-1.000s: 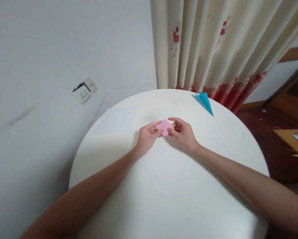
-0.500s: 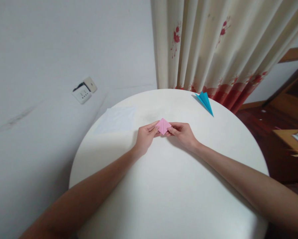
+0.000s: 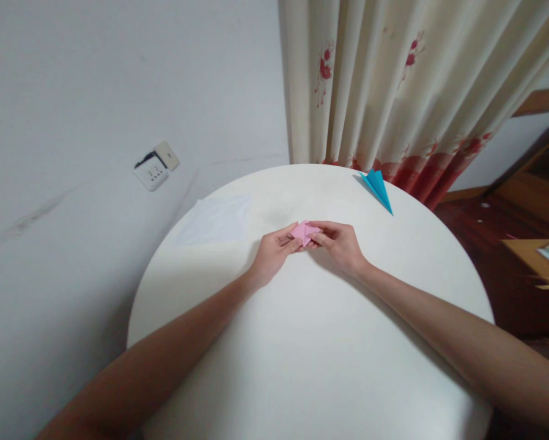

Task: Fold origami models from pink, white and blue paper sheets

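Both your hands, the left hand (image 3: 273, 253) and right hand (image 3: 337, 243), have drawn closer, fingers pinched shut on the pink folded paper (image 3: 303, 232) mid-tabletop (image 3: 311, 354), which now looks narrower than a moment ago, suggesting another crease pressed in.

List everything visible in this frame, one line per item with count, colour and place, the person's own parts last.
Folded paper piece: 1, pink, pinched between both hands over the middle of the table.
Folded paper shape: 1, blue, pointed, at the table's far right edge.
Paper sheet: 1, white, flat on the table's far left part.
Table: 1, white, round, fills the lower middle.
Curtain: 1, cream with red flowers, behind the table.
Wall socket: 1, white, on the wall at left.
Wall: 1, white, left.
Wooden floor: brown, right.
Left hand: 1, grip on the pink piece's left side.
Right hand: 1, grip on its right side.
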